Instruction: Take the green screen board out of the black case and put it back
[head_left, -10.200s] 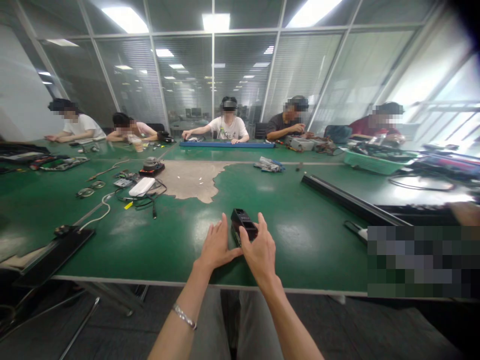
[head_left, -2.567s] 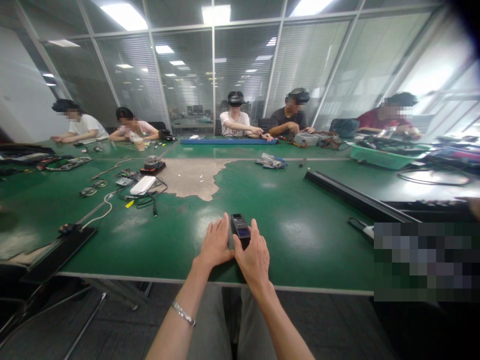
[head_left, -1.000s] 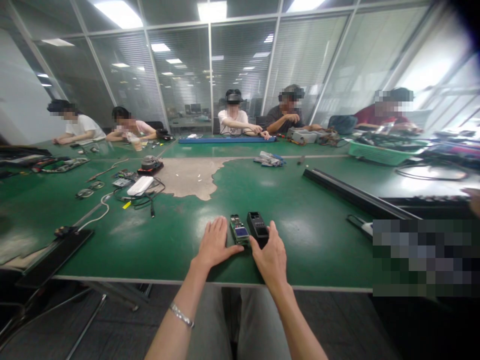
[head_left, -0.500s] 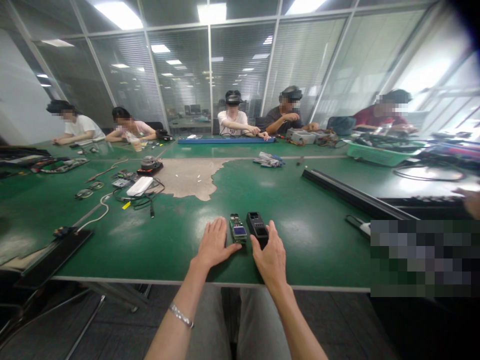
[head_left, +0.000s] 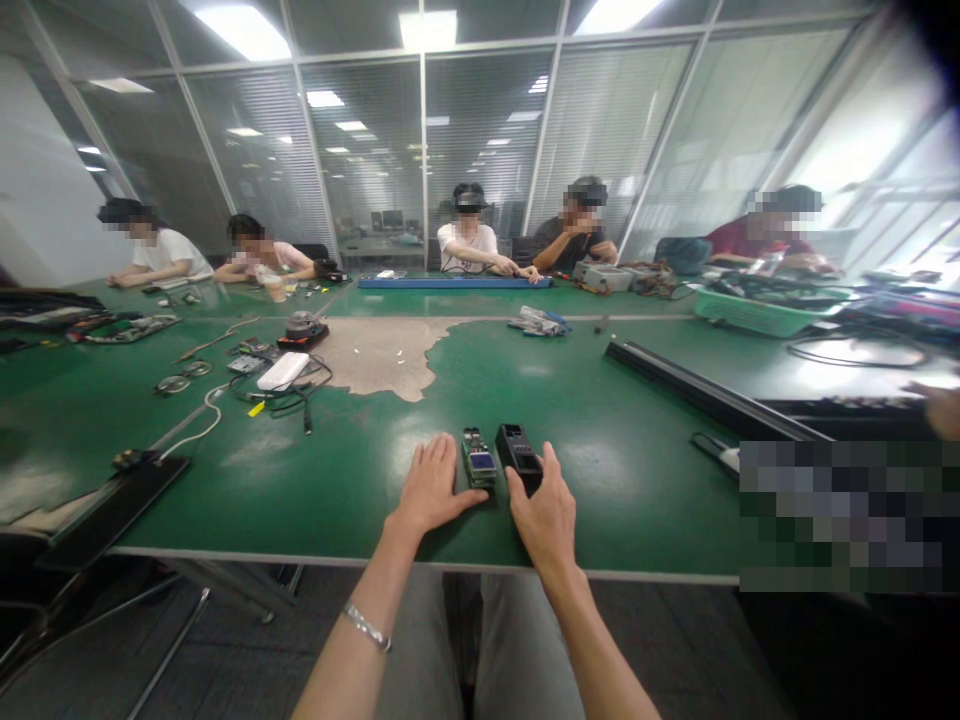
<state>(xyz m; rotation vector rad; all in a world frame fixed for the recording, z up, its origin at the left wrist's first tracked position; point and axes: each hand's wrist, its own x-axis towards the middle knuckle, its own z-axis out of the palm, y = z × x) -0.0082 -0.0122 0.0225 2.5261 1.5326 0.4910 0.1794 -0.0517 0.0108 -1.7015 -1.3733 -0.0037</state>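
Note:
Palm down on the table, my left hand (head_left: 429, 487) has its fingers stretched out and its thumb pointing right. The thumb tip lies just below a green circuit board (head_left: 478, 458) with a small bluish screen, and I cannot tell whether they touch. To the right of the board is a black plastic case (head_left: 516, 446) with openings in its face, lying lengthwise on the table. My right hand (head_left: 545, 505) grips the near end of this case, thumb on its left side and fingers on its right. The hand covers part of the case's near end.
A long black bar (head_left: 697, 385) lies to the right, before a green basket (head_left: 761, 308) of parts. Further left are a white device (head_left: 283, 371) with cables and a black strip (head_left: 112, 515). Gloves (head_left: 538, 321) lie farther back. Several people sit across the green table (head_left: 300, 490).
The view has shifted slightly. My hands, the circuit board and the case keep nearly the same places on the table. Across the table, a person in dark clothing has raised a hand toward the face.

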